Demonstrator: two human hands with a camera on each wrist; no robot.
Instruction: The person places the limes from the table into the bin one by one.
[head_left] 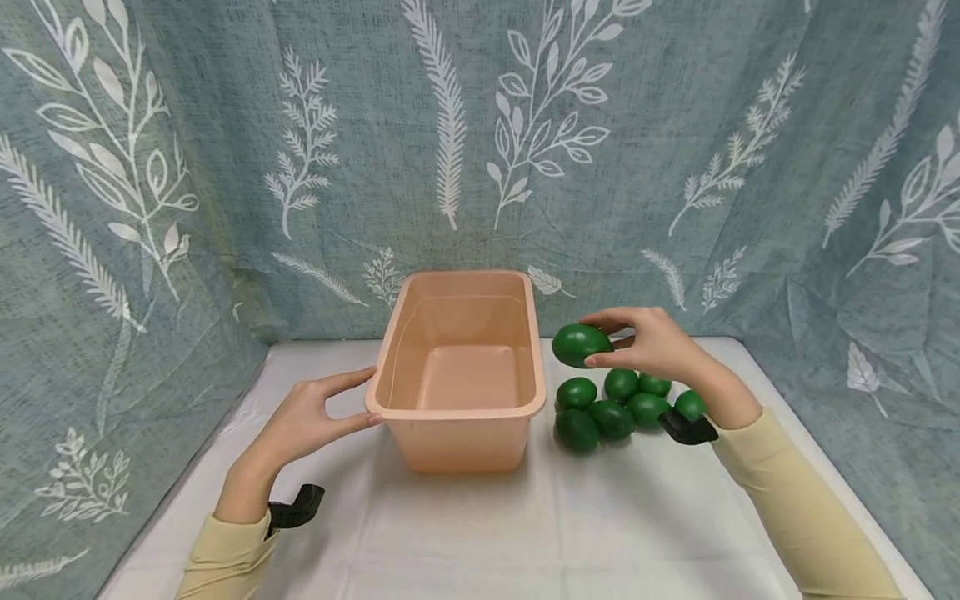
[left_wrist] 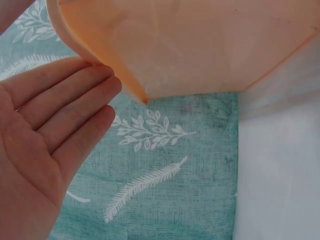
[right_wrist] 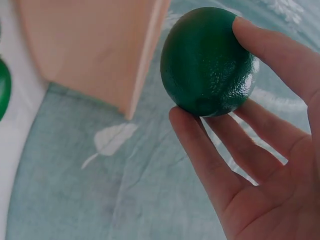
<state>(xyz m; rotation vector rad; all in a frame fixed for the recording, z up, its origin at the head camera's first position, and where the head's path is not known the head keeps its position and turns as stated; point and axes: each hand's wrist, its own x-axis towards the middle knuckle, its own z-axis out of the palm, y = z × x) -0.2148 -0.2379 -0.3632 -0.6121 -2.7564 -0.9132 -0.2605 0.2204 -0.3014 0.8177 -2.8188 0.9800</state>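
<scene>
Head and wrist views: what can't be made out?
- Head view: rightmost green oval, partly hidden by the right wrist.
- Left wrist view: left hand, thumb mostly cut off by the top-left corner.
- Right wrist view: unheld green oval, mostly cut off by the left edge.

The head view is softly bright, the right wrist view dimmer, glare streaking one green fruit [right_wrist: 207,62].

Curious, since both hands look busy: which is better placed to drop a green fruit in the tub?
Probably the right hand: it holds a green fruit beside the tub; the left hand holds none, only touching the tub.
</scene>
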